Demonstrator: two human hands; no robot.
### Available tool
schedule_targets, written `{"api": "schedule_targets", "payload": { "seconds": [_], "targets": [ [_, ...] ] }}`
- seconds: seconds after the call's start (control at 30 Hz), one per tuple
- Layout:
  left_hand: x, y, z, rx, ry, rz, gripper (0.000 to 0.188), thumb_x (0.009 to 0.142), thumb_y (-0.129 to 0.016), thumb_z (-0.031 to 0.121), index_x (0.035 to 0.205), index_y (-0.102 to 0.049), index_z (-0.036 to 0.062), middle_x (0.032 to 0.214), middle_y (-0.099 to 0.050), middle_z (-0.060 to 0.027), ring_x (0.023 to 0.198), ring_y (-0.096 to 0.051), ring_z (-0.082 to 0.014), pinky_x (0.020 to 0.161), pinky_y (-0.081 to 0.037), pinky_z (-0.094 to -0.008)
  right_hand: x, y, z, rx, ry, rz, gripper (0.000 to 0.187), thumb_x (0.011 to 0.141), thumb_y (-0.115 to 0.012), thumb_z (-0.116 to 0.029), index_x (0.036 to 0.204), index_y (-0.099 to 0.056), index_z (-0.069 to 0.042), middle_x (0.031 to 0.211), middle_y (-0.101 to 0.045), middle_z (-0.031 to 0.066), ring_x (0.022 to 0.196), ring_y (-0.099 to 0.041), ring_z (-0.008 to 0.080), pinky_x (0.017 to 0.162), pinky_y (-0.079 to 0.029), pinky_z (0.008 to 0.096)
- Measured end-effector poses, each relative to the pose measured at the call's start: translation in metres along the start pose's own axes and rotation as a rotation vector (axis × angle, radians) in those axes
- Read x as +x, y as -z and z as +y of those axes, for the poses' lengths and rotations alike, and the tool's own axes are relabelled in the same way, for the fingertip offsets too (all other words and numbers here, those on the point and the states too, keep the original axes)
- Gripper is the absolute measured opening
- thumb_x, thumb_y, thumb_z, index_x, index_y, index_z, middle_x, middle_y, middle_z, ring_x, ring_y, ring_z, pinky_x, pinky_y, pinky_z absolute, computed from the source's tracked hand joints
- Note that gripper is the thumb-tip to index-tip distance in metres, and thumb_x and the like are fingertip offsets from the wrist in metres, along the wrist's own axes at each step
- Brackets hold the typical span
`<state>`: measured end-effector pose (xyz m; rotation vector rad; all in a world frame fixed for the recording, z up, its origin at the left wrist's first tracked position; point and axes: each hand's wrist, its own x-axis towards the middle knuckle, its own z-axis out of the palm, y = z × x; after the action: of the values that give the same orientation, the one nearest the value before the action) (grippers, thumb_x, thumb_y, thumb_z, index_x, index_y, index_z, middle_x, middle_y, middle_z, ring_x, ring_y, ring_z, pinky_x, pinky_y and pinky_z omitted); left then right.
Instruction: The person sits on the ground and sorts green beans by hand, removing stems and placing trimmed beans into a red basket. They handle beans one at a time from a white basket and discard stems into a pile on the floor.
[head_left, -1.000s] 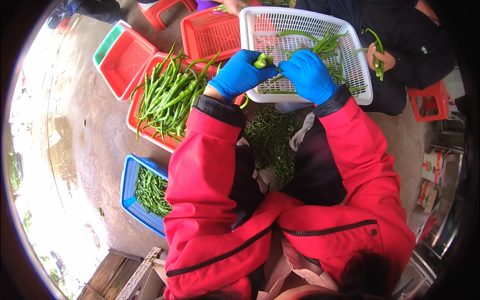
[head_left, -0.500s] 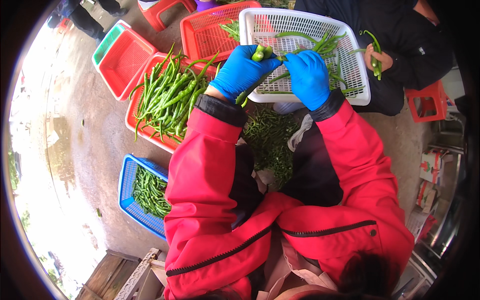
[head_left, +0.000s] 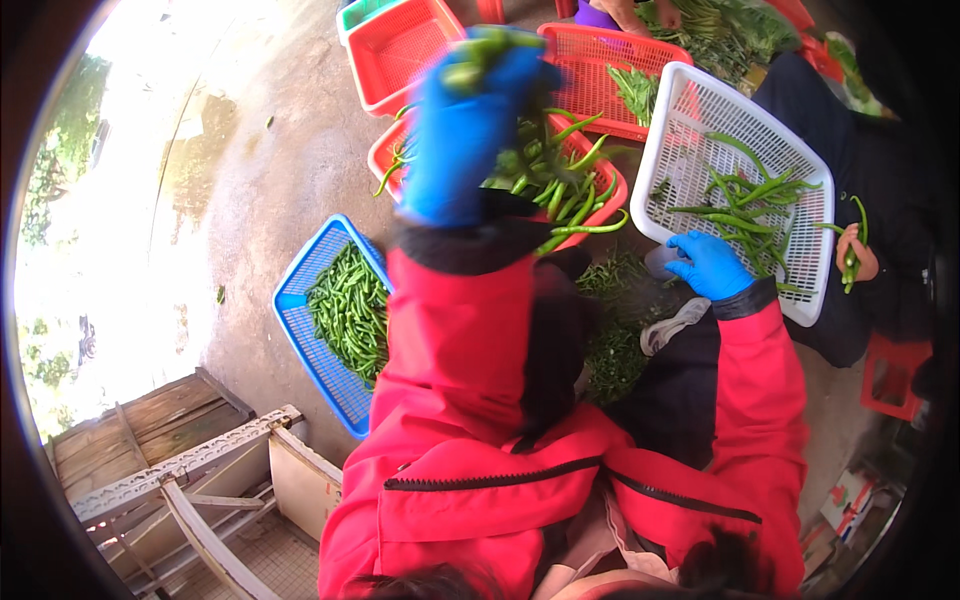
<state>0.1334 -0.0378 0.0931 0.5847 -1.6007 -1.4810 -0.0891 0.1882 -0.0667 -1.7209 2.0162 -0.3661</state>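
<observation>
My left hand (head_left: 455, 150), in a blue glove and smeared by motion, is raised over the red basket of long green chili peppers (head_left: 565, 200). It is closed around a bunch of green chili peppers (head_left: 490, 52), whose ends stick out at the top. Beside the near edge of the white basket (head_left: 655, 190), my right hand (head_left: 708, 265), also in a blue glove, has its fingers apart with nothing seen in them. Several green peppers (head_left: 745, 215) lie loosely in that white basket.
To the left, a blue basket (head_left: 290, 300) holds small green peppers. Red baskets (head_left: 405, 50) stand farther back. Green trimmings (head_left: 620, 360) cover the ground between my legs. At the right, another person's hand (head_left: 855, 255) holds peppers. A wooden crate (head_left: 150, 430) sits lower left.
My hands have moved apart. The left swung leftward with the peppers from above the white basket to the red one; the right came down to the white basket's near edge. The view turned left.
</observation>
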Motion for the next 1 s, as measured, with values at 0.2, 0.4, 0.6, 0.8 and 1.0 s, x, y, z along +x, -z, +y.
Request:
{"api": "schedule_targets", "payload": {
  "seconds": [0.2,0.4,0.6,0.8,1.0],
  "targets": [
    [0.041,0.092,-0.031,1.016,-0.335,0.178,0.009,0.082,-0.057,0.010,0.090,-0.058,0.0083,0.078,-0.065,-0.0111,0.071,-0.064,-0.0276,0.062,-0.049,-0.0349,0.007,0.001,0.000,0.007,0.062,0.036,0.028,0.076,-0.066,-0.027,0.095,-0.060,-0.007,0.079,-0.059,0.0166,0.073,-0.058,0.0365,0.065,-0.045,0.0456],
    [0.086,0.090,-0.198,1.648,-0.071,0.139,0.015,0.080,-0.059,0.026,0.081,-0.056,0.0119,0.069,-0.063,-0.0087,0.067,-0.063,-0.0300,0.057,-0.049,-0.0425,0.012,-0.001,-0.011,-0.060,0.025,0.009,0.024,0.073,-0.069,-0.027,0.082,-0.058,-0.007,0.074,-0.058,0.0140,0.070,-0.057,0.0349,0.062,-0.044,0.0456],
    [0.068,0.072,-0.277,1.260,0.088,0.093,0.102,0.048,-0.083,0.050,0.130,-0.039,0.0071,0.122,-0.049,-0.0178,0.112,-0.048,-0.0335,0.091,-0.042,-0.0425,0.018,0.003,-0.013,-0.013,0.037,0.003,0.023,0.073,-0.069,-0.026,0.083,-0.058,-0.008,0.074,-0.057,0.0121,0.070,-0.056,0.0340,0.062,-0.044,0.0451],
    [0.066,0.099,-0.285,1.183,0.268,-0.296,0.109,0.058,-0.066,0.070,0.137,-0.031,0.0037,0.139,-0.033,-0.0228,0.128,-0.032,-0.0372,0.104,-0.025,-0.0488,0.019,0.001,-0.008,0.034,0.063,0.037,0.026,0.075,-0.066,-0.030,0.078,-0.060,-0.005,0.073,-0.059,0.0154,0.069,-0.057,0.0365,0.061,-0.044,0.0454],
    [0.082,0.063,-0.237,1.206,-0.039,0.096,0.078,0.074,-0.065,0.055,0.125,-0.046,-0.0004,0.124,-0.050,-0.0234,0.118,-0.044,-0.0368,0.099,-0.032,-0.0430,0.018,-0.005,-0.006,-0.112,0.020,-0.033,0.029,0.076,-0.065,-0.035,0.082,-0.063,-0.007,0.074,-0.060,0.0141,0.069,-0.060,0.0338,0.062,-0.047,0.0450]
  ]
}}
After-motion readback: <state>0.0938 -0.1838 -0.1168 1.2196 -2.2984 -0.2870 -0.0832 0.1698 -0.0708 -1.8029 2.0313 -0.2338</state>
